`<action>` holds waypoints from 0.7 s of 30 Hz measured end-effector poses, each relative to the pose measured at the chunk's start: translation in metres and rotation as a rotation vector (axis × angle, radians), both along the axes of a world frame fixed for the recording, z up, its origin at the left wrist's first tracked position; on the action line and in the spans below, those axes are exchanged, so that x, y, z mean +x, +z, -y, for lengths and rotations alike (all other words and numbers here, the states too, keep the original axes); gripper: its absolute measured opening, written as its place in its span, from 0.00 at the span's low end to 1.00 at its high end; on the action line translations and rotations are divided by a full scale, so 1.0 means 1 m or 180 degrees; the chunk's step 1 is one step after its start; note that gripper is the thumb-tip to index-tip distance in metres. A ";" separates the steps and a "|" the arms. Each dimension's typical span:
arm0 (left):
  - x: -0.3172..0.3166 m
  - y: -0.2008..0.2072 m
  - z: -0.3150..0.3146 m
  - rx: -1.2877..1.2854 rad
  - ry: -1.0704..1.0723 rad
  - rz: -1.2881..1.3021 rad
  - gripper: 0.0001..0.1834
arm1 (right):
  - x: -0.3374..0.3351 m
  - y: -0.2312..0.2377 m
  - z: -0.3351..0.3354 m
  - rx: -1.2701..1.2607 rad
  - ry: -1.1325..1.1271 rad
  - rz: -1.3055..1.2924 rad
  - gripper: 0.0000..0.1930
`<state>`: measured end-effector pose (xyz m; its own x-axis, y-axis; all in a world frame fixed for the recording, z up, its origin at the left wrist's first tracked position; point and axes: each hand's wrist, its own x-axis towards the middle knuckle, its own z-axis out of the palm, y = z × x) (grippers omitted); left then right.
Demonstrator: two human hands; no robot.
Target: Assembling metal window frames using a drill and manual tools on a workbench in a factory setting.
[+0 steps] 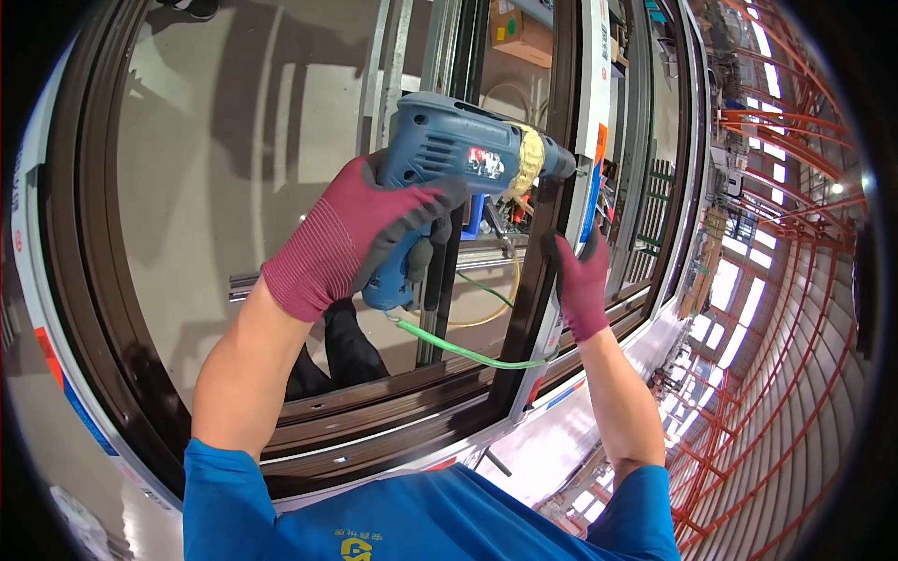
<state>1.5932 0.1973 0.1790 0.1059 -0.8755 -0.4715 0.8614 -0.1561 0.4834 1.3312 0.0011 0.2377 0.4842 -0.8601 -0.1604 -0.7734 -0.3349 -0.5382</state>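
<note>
Head view: my blue corded power drill (458,140) points right, held over the opening of a dark brown window frame (89,215).
Left hand (374,220): my gloved fingers are wrapped round the drill's handle.
Chuck (564,164): at the inner bar (531,323) of the frame; whether the bit touches, I can't tell.
Right hand (582,285): my fingers straddle that bar, nearer me than the chuck; how tightly they grip, I can't tell.
Green cord (449,347): runs from the handle's base toward the bar's near end.
Cardboard box (519,42): seen through the frame's far side.
</note>
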 end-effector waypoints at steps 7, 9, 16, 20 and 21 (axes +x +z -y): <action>-0.002 0.002 0.002 -0.0118 0.0064 -0.0087 0.16 | -0.003 0.002 -0.002 0.0024 -0.0022 -0.0042 0.27; -0.003 0.003 0.002 -0.0121 0.0007 -0.0100 0.16 | -0.011 -0.004 0.005 0.0025 -0.0013 -0.0048 0.27; -0.002 0.001 0.001 -0.0085 0.0043 -0.0099 0.15 | -0.009 -0.008 0.004 -0.0099 -0.0044 0.0113 0.25; 0.001 0.003 0.000 -0.0170 -0.0021 -0.0006 0.16 | -0.005 -0.003 0.004 0.0093 -0.0055 -0.0027 0.26; 0.001 0.003 0.000 -0.0173 -0.0018 0.0003 0.16 | -0.006 -0.004 0.005 0.0135 -0.0053 -0.0028 0.25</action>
<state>1.5943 0.1970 0.1824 0.1013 -0.9004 -0.4231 0.8600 -0.1345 0.4922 1.3254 -0.0038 0.2340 0.4681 -0.8605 -0.2013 -0.7836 -0.2988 -0.5447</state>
